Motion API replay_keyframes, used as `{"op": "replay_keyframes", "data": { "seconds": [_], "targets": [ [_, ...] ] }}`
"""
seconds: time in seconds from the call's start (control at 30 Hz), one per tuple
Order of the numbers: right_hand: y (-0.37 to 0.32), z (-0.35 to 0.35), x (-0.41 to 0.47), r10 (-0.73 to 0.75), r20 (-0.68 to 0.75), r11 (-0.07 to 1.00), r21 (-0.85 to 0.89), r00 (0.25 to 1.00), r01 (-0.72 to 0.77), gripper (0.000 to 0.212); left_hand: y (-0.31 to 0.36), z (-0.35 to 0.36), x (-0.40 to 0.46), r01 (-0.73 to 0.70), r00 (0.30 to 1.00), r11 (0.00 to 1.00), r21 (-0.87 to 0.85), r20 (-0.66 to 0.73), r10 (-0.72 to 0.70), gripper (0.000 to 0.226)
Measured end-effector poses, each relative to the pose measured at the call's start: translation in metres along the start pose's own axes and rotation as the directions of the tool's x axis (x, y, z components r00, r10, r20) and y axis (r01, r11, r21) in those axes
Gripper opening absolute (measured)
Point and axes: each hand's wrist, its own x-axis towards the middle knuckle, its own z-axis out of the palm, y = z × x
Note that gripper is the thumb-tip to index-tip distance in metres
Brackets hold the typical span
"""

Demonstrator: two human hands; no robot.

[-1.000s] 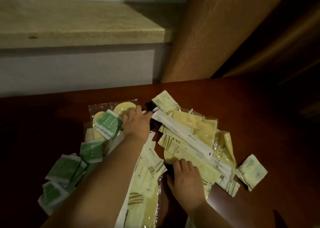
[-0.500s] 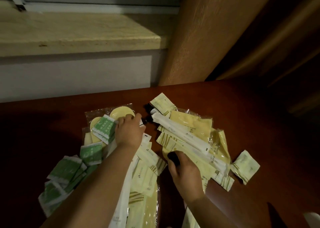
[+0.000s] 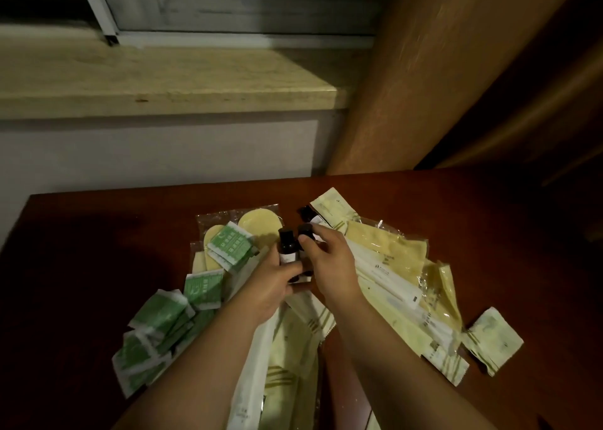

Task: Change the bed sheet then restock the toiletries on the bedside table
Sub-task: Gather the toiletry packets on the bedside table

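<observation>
Both hands are over the pile on the bedside table [image 3: 424, 201], close together, almost touching.

Left hand [image 3: 270, 286]: fingers curled round a small dark bottle [image 3: 287, 247], held upright, cap on top, pale label facing the camera.

Right hand [image 3: 329, 260]: thumb and fingers pinch a second dark bottle [image 3: 306, 234] near its cap, just beside the first. Its lower part is hidden behind the hands, so I can't tell whether the two bottles touch.

A third dark bottle [image 3: 306, 213] lies on the table just beyond the hands, partly under a pale yellow packet [image 3: 332, 208].

Toiletries are spread loose on the dark red-brown tabletop:
- green sachets [image 3: 156, 318] in an overlapping heap on the left, a couple more [image 3: 230, 243] higher up, on top of a clear bag
- clear bag with pale yellow slippers [image 3: 261, 224] behind the left hand
- long white wrapped sticks [image 3: 388, 276] running diagonally on the right, over yellow plastic-wrapped packs [image 3: 391, 243]
- one square pale sachet [image 3: 492, 338] off on its own at the far right, near the table edge
- more white and yellow packets [image 3: 293, 348] under both forearms, running out of the bottom of the view

Behind the table: a stone window sill [image 3: 163, 84], a window frame [image 3: 228, 35] above it, and a brown curtain [image 3: 424, 71] hanging to the right, its lower edge behind the table's back edge.

Light is dim; print on the labels is unreadable.
</observation>
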Motion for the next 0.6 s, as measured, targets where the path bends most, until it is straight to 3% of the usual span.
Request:
{"op": "replay_keyframes", "data": {
  "seconds": [0.13, 0.23, 0.37, 0.5, 0.57, 0.6],
  "targets": [
    [-0.003, 0.005, 0.018, -0.071, 0.033, 0.987, -0.144, 0.997, 0.075, 0.029, 0.001, -0.009, 0.012, -0.027, 0.989, 0.999, 0.041, -0.145, 0.032, 0.033],
    [0.011, 0.003, 0.056, -0.101, -0.087, 0.919, -0.39, 0.991, 0.06, 0.032, 0.002, -0.02, 0.018, -0.012, 0.98, 1.0, -0.017, -0.198, 0.008, 0.031],
    [0.027, 0.004, 0.096, 0.087, -0.012, 0.655, -0.753, 0.996, -0.066, 0.04, 0.006, -0.033, 0.029, -0.015, 0.972, 0.998, -0.056, -0.237, 0.001, 0.024],
    [0.035, 0.016, 0.1, 0.129, -0.009, 0.444, -0.893, 0.992, -0.065, 0.043, 0.013, -0.045, 0.038, -0.021, 0.965, 0.997, -0.07, -0.263, 0.002, 0.028],
    [0.039, 0.019, 0.101, 0.128, -0.02, 0.462, -0.883, 0.992, -0.077, 0.039, 0.014, -0.05, 0.041, -0.027, 0.962, 0.997, -0.07, -0.274, 0.007, 0.029],
    [0.039, 0.019, 0.101, 0.152, -0.013, 0.546, -0.833, 0.988, -0.094, 0.036, 0.014, -0.052, 0.041, -0.031, 0.96, 0.997, -0.065, -0.28, 0.011, 0.029]
  ]
}}
